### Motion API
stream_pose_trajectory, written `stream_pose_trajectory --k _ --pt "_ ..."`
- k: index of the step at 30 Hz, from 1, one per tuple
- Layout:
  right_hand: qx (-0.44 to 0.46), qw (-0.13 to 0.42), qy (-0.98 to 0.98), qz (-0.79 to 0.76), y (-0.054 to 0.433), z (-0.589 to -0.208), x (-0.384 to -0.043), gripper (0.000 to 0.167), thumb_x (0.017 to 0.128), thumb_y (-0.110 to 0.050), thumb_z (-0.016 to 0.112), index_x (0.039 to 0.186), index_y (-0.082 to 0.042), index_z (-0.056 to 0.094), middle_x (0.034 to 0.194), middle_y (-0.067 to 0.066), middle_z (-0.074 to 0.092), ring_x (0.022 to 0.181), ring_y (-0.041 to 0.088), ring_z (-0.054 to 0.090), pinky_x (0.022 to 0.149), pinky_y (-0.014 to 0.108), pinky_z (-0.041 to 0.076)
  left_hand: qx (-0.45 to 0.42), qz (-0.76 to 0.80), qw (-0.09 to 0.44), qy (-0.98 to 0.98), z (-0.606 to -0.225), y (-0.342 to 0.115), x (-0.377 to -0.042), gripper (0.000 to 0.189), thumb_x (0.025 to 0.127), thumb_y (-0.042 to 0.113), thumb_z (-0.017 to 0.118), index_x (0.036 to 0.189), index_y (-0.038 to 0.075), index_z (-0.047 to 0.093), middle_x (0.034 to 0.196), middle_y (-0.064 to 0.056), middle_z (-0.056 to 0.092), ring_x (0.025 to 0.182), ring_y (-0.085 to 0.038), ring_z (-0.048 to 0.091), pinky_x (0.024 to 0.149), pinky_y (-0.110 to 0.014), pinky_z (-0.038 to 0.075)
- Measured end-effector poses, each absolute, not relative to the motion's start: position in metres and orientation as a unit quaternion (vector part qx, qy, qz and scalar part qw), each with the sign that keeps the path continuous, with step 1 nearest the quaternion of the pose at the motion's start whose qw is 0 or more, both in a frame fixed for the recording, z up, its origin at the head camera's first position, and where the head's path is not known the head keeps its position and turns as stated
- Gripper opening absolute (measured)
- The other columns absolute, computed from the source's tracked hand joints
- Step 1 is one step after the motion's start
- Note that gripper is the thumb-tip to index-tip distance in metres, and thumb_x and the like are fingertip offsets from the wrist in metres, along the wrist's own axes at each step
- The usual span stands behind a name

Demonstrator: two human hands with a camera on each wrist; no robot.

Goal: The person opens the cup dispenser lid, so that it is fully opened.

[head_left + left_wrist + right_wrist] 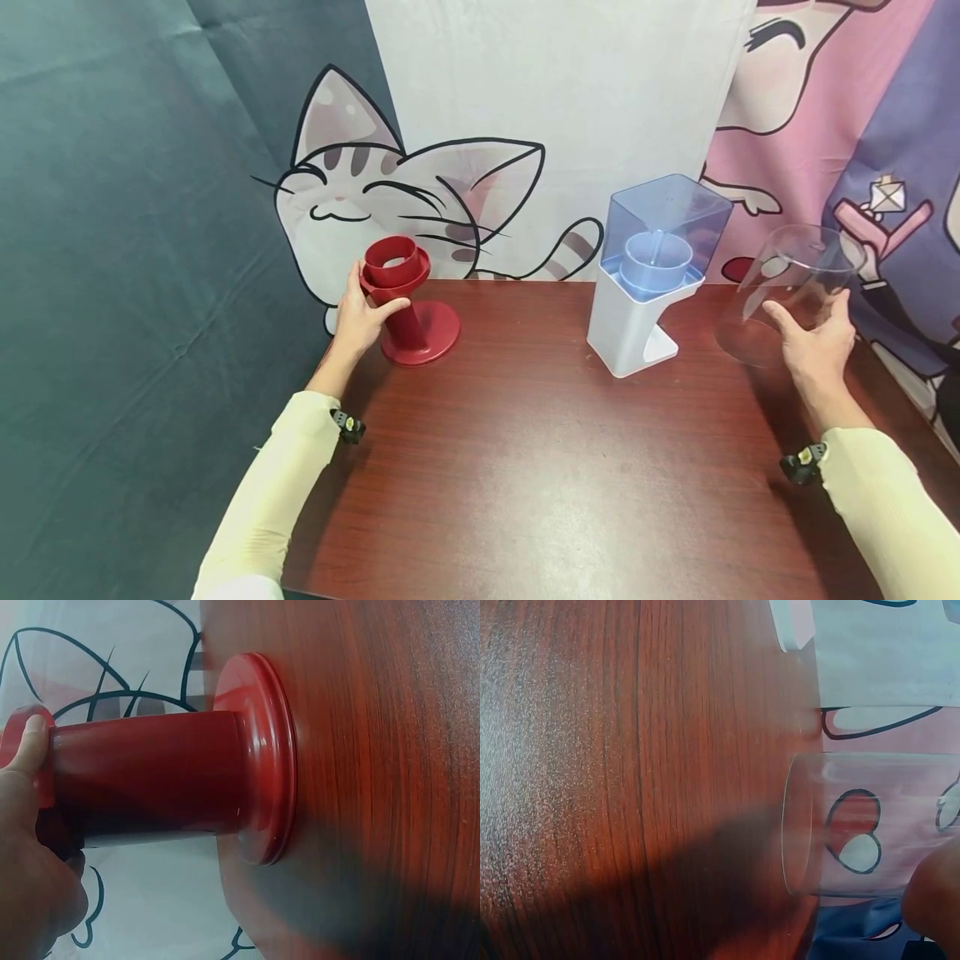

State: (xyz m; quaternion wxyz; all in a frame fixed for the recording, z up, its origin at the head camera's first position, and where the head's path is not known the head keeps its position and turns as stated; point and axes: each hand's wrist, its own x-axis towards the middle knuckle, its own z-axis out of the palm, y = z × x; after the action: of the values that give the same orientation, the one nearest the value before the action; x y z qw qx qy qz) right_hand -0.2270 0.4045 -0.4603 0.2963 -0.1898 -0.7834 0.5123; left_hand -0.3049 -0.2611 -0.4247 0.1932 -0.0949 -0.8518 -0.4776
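At the left of the table, a red stand [408,325] with a round base and a ring-shaped top stands upright. My left hand [360,315] grips it just under the top ring, and in the left wrist view the thumb [31,742] lies along the red collar. On the right, my right hand [819,340] holds a clear open-topped cylinder [787,287] by its side, thumb and fingers spread around it. The cylinder leans slightly; whether its lower end touches the table I cannot tell. Most of the right hand is out of frame in the right wrist view.
A white dispenser [618,329] with a see-through blue hopper [667,204] stands between the hands, towards the back of the brown wooden table [540,467]. Behind it hangs a cartoon-cat cloth [480,83], and a dark green cloth [135,292] hangs at left.
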Motion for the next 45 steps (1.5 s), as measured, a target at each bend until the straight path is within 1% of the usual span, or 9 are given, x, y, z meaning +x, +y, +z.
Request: stream_pose_trajectory --k 3,5,11,14,18,23,26,32,45 --pt "-0.21 0.279 -0.792 0.5 0.405 -0.46 -0.225 0.101 0.096 -0.033 0.078 0.17 -0.01 0.012 0.171 0.004 0.022 0.155 0.005 0.023 0.126 0.02 0.011 -0.095 -0.485 0.187 -0.849 -0.423 -0.263 -0.304 0.099 0.087 0.028 0.091 0.162 0.009 0.03 0.155 -0.01 0.048 0.141 -0.025 0.047 0.114 -0.049 0.048" --pt "-0.218 0.276 -0.796 0.493 0.405 -0.46 -0.225 0.1 0.097 -0.035 0.077 0.17 -0.011 0.013 0.171 0.004 0.02 0.155 0.006 0.022 0.126 0.02 0.012 -0.094 -0.497 0.181 -0.844 -0.421 -0.263 -0.303 0.097 0.089 0.026 0.089 0.163 0.008 0.03 0.155 -0.011 0.047 0.142 -0.026 0.048 0.114 -0.048 0.047" --pt "-0.211 0.29 -0.785 0.504 0.403 -0.459 -0.226 0.09 0.099 -0.029 0.076 0.169 -0.013 0.022 0.167 0.006 0.028 0.152 0.006 0.03 0.125 0.021 0.019 -0.092 -0.528 0.169 -0.827 -0.419 -0.264 -0.302 0.093 0.092 0.014 0.085 0.164 0.004 0.027 0.16 -0.016 0.046 0.147 -0.03 0.048 0.118 -0.047 0.042" --pt "-0.21 0.304 -0.783 0.501 0.402 -0.459 -0.226 0.079 0.099 -0.025 0.075 0.166 -0.016 0.035 0.163 0.009 0.039 0.149 0.005 0.037 0.124 0.02 0.023 -0.081 -0.544 0.168 -0.818 -0.419 -0.264 -0.301 0.09 0.092 0.01 0.085 0.164 0.003 0.03 0.16 -0.018 0.048 0.147 -0.03 0.048 0.118 -0.046 0.041" --pt "-0.214 0.323 -0.766 0.513 0.401 -0.458 -0.227 0.068 0.098 -0.017 0.076 0.16 -0.017 0.049 0.156 0.01 0.051 0.145 0.003 0.045 0.122 0.02 0.028 -0.051 -0.52 0.182 -0.833 -0.417 -0.264 -0.298 0.091 0.09 0.016 0.087 0.164 0.007 0.036 0.159 -0.017 0.051 0.145 -0.029 0.052 0.116 -0.043 0.045" --pt "-0.227 0.331 -0.748 0.528 0.397 -0.456 -0.228 0.064 0.096 -0.014 0.078 0.155 -0.016 0.055 0.155 0.006 0.054 0.144 0.002 0.045 0.121 0.021 0.031 -0.03 -0.48 0.203 -0.853 -0.416 -0.264 -0.294 0.09 0.088 0.026 0.09 0.162 0.008 0.042 0.157 -0.015 0.053 0.142 -0.029 0.055 0.113 -0.043 0.047" --pt "-0.233 0.327 -0.747 0.53 0.396 -0.454 -0.226 0.068 0.096 -0.016 0.079 0.158 -0.017 0.051 0.159 0.004 0.05 0.147 0.004 0.042 0.121 0.021 0.029 -0.027 -0.464 0.201 -0.862 -0.415 -0.264 -0.293 0.09 0.088 0.028 0.09 0.162 0.009 0.042 0.158 -0.015 0.053 0.142 -0.03 0.055 0.114 -0.045 0.047" --pt "-0.234 0.315 -0.743 0.543 0.399 -0.448 -0.221 0.085 0.096 -0.021 0.077 0.167 -0.012 0.03 0.169 0.001 0.034 0.152 0.005 0.033 0.122 0.019 0.023 -0.02 -0.432 0.198 -0.88 -0.413 -0.265 -0.292 0.09 0.091 0.034 0.087 0.163 0.009 0.039 0.159 -0.016 0.052 0.145 -0.031 0.052 0.118 -0.048 0.043" --pt "-0.229 0.331 -0.729 0.554 0.385 -0.423 -0.208 0.086 0.095 -0.02 0.076 0.167 -0.012 0.03 0.171 0.002 0.034 0.154 0.007 0.032 0.123 0.017 0.021 0.007 -0.432 0.207 -0.878 -0.403 -0.264 -0.285 0.098 0.092 0.041 0.084 0.166 0.008 0.03 0.169 -0.014 0.038 0.154 -0.033 0.038 0.121 -0.05 0.038"
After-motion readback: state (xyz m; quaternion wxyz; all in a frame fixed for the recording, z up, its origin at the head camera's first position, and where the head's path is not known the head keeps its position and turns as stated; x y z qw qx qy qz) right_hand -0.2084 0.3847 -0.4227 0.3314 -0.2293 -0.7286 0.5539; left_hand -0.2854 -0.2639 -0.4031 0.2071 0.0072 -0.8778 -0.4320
